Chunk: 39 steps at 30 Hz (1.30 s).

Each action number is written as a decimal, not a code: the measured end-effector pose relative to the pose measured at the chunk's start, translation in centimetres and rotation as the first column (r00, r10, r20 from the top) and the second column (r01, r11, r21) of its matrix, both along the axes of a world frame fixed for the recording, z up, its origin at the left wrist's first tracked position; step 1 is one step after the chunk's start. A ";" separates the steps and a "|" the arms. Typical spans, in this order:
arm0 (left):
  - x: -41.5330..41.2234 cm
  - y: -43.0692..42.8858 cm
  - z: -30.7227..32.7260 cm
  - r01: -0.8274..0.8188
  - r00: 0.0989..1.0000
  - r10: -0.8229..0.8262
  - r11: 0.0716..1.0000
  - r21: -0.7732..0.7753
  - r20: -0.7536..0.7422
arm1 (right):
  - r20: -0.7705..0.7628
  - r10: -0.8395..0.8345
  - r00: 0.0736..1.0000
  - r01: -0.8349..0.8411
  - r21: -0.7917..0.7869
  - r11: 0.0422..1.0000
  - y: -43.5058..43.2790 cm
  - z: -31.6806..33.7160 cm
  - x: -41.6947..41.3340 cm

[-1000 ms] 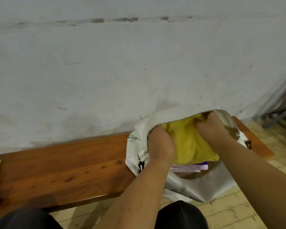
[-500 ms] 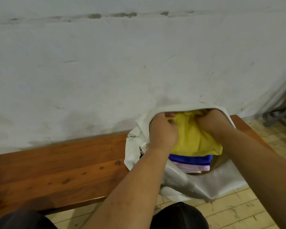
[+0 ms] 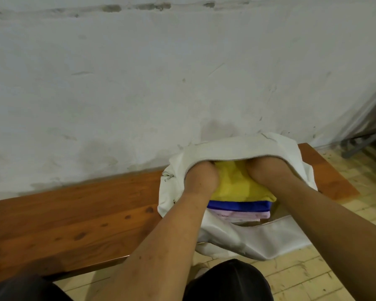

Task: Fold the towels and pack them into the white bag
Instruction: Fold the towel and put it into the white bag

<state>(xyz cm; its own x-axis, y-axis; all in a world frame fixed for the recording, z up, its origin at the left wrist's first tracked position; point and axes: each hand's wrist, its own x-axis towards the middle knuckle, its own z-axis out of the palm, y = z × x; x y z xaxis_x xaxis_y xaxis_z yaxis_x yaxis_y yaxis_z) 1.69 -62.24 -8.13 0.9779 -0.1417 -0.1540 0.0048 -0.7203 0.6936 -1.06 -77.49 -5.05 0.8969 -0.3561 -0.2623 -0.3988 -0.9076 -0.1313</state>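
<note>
The white bag (image 3: 237, 146) lies open on the right end of the wooden bench (image 3: 74, 213), its mouth facing me. Inside is a stack of folded towels: a yellow towel (image 3: 237, 185) on top, a blue towel (image 3: 239, 205) under it and a pale pink towel (image 3: 243, 215) at the bottom. My left hand (image 3: 201, 177) and my right hand (image 3: 263, 172) are both pushed into the bag, one on each side of the yellow towel. Their fingers are hidden under the bag's upper flap, pressed against the yellow towel.
A stained white wall (image 3: 161, 83) rises right behind the bench. Yellowish floor tiles (image 3: 345, 268) lie to the right and below. Grey metal legs (image 3: 360, 142) stand at the far right. My dark-clothed knees (image 3: 226, 281) are at the bottom edge.
Both hands have pushed deeper into the bag with the yellow towel. The bag's upper flap now covers my fingers. The blue and pink towels show more at the opening.
</note>
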 end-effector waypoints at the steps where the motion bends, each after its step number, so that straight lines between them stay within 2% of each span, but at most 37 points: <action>1: 0.1 0.1 0.0 -0.001 1.000 0.001 1.000 0.020 0.021 | 0.019 0.014 1.000 -0.014 0.036 0.999 0.0 -0.1 0.1; 4: 0.1 0.3 -0.6 0.031 0.998 -0.034 0.998 0.058 0.055 | 0.069 0.077 0.995 -0.082 0.078 0.994 1.4 -0.3 -0.3; 6: -0.4 0.4 -0.7 0.018 0.997 -0.024 0.996 0.091 0.071 | -0.029 0.113 0.993 -0.110 0.097 0.989 2.5 -1.0 -0.8; 8: -1.0 -0.1 -0.5 -0.020 0.992 0.008 0.996 0.092 0.126 | -0.054 0.110 0.992 -0.105 0.095 0.990 2.6 -2.2 -1.0; 10: -1.6 -0.9 0.0 0.001 0.981 -0.012 0.998 0.058 0.196 | 0.021 0.068 0.997 -0.070 0.086 0.994 2.1 -3.1 -0.9; 12: -1.6 -1.5 0.3 0.087 0.966 -0.107 0.992 0.093 0.237 | 0.034 0.098 0.995 -0.099 0.048 0.994 1.6 -3.7 -0.8; 14: -1.3 -1.5 0.1 0.184 0.969 -0.207 0.970 0.160 0.138 | 0.044 0.105 0.993 -0.107 0.055 0.993 1.4 -4.2 -0.9; 17: -0.9 -0.3 -1.3 0.259 0.965 -0.253 0.963 0.079 -0.071 | -0.035 0.139 0.990 -0.137 0.044 0.990 1.8 -4.2 -1.4; 19: -0.9 0.5 -2.1 0.254 0.964 -0.247 0.966 0.057 -0.098 | -0.208 0.091 0.974 -0.084 0.043 0.996 2.0 -4.0 -1.7; 21: -0.9 1.1 -2.4 0.272 0.960 -0.265 0.959 0.084 -0.088 | -0.258 0.052 0.965 -0.031 0.088 0.996 2.2 -3.6 -2.0; 23: -1.3 1.1 -2.3 0.287 0.958 -0.285 0.952 0.102 -0.034 | -0.143 0.059 0.988 -0.035 0.167 0.985 2.5 -3.2 -2.4; 25: -2.3 1.0 -1.6 0.295 0.952 -0.300 0.951 0.095 0.052 | 0.014 -0.027 1.000 0.022 0.286 0.958 2.6 -2.8 -2.5; 26: -3.0 0.9 -1.3 0.292 0.949 -0.301 0.951 0.102 0.090 | 0.016 -0.072 0.997 0.064 0.307 0.949 2.6 -2.6 -2.6; 28: -4.9 1.3 -0.2 0.338 0.924 -0.362 0.924 0.179 0.124 | -0.074 -0.075 0.994 0.090 0.231 0.969 2.2 -2.9 -3.1; 29: -5.9 1.6 0.0 0.370 0.900 -0.408 0.901 0.225 0.152 | -0.051 -0.050 0.997 0.059 0.179 0.982 2.1 -3.3 -4.1; 30: -6.6 2.1 -0.3 0.392 0.879 -0.436 0.891 0.228 0.192 | 0.053 -0.030 0.998 0.021 0.155 0.988 2.0 -4.0 -5.3; 32: -7.8 3.6 -0.8 0.426 0.851 -0.448 0.894 0.138 0.274 | 0.379 -0.015 0.925 -0.046 0.151 0.987 2.5 -5.3 -8.2; 34: -8.9 5.5 -1.0 0.445 0.848 -0.433 0.895 0.035 0.307 | 0.589 0.019 0.808 -0.114 0.126 0.985 3.8 -6.6 -11.1; 39: -11.5 10.9 -2.2 0.426 0.879 -0.406 0.904 -0.030 0.250 | 0.680 -0.044 0.732 -0.168 0.243 0.955 7.8 -7.8 -15.2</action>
